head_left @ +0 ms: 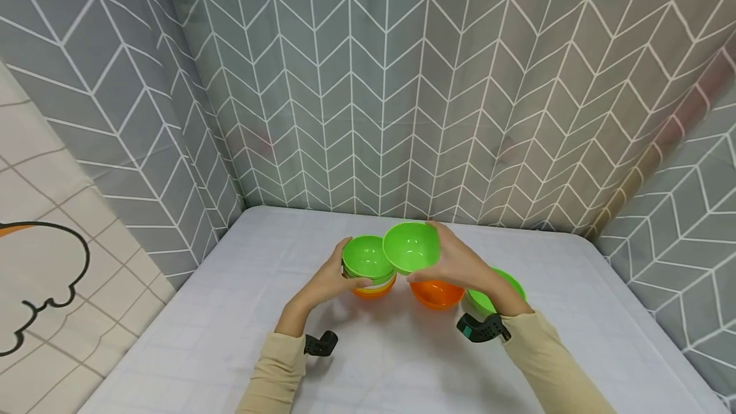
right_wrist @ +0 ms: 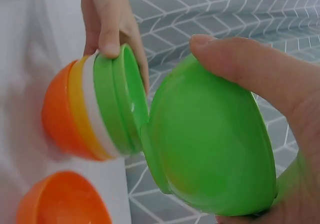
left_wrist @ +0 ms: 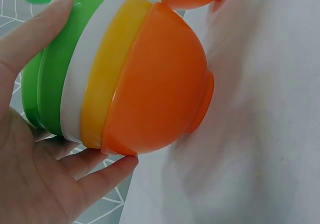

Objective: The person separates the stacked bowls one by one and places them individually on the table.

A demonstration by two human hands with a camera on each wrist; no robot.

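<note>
A green bowl (head_left: 411, 246) is up in the right hand (head_left: 460, 260), with thumb and fingers clamped on its sides. It is just right of the top of a bowl stack (head_left: 368, 259): two green, then white, yellow and orange at the bottom. The left hand's (head_left: 330, 283) fingers grip that stack. Nearer and right, an orange bowl (head_left: 437, 296) sits on the white table (head_left: 379, 369). Another green bowl (head_left: 482, 303) is right of that, partly behind the right arm.
</note>
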